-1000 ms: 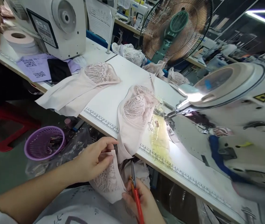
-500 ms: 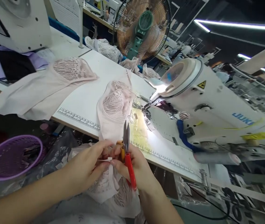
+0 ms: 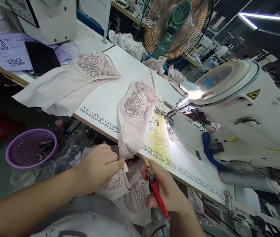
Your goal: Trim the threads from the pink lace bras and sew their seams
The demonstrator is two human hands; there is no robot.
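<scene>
Pinching the pale pink lace bra piece [image 3: 120, 184] with our left hand [image 3: 100, 166], we've got red-handled snips [image 3: 156, 192] clamped in our right hand [image 3: 166, 191] at 3 o'clock; fabric's sheer, leafy-patterned, draped off the table edge [image 3: 98, 120].

Matt lace cloth piece [image 3: 116, 182]; snips [image 3: 154, 191] with glossy plastic handle (red).

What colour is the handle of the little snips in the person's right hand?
Red, on the thread snips held in the right hand; seen in the head view.
</scene>
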